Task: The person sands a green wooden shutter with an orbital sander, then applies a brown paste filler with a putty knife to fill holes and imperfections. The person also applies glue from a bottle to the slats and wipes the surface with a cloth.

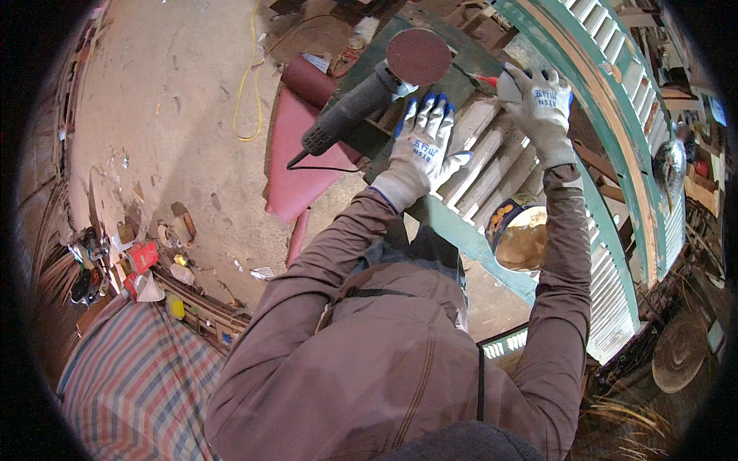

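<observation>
My left hand (427, 146), in a whitish glove with blue fingertips, lies with fingers stretched out at the edge of a green louvered shutter (461, 227). Its pale slats (492, 165) run between my two hands. Farther right, my right hand (542, 107), in a matching glove, has its fingers curled around a flat grey piece (508, 89), whose exact kind I cannot make out. Close to that piece is a thin tool with a red part (486, 79). Beyond my left hand, a black power sander (346, 111) with a round brown disc (418, 58) rests on the green wood.
A tub of tan paste (523, 240) stands on the shutter beside my right forearm. More green shutters (615, 154) stand at the right. Red sheeting (300, 165) and a yellow cord (247, 100) lie on the floor to the left. Striped cloth (146, 376) covers something at lower left.
</observation>
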